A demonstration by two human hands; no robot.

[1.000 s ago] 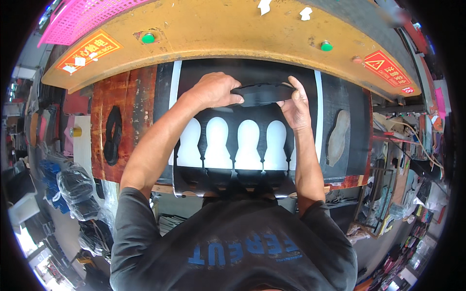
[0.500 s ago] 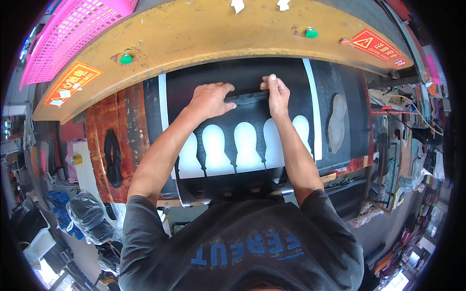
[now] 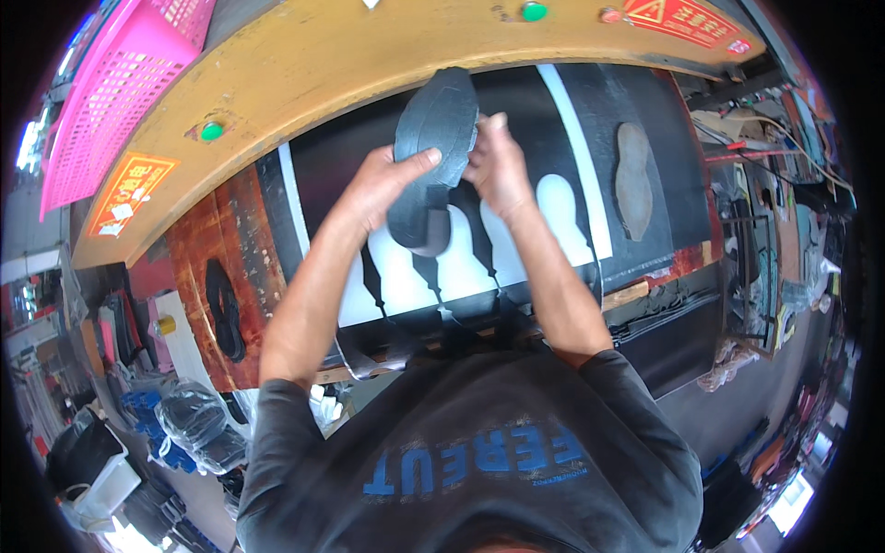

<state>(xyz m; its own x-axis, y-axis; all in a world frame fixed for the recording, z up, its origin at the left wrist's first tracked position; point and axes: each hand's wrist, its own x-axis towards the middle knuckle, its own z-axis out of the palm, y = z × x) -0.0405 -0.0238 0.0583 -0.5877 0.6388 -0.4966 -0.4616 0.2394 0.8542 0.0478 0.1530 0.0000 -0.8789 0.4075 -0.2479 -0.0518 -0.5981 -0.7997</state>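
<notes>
My left fingers (image 3: 417, 164) clamp a sole (image 3: 441, 120) above the desk (image 3: 198, 230), beyond its near edge. My right fingers' (image 3: 493, 138) grip I cannot tell.

Dark-grey sole (image 3: 431, 124), yellow beam (image 3: 369, 53), pink basket (image 3: 124, 97)

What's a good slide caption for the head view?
Left hand holding a dark sole-shaped piece, right hand at its edge, over a black sheet and white sole shapes.

Dark grey T-shirt (image 3: 461, 405), short sleeves (image 3: 288, 429), blue lettering (image 3: 477, 456)
</notes>
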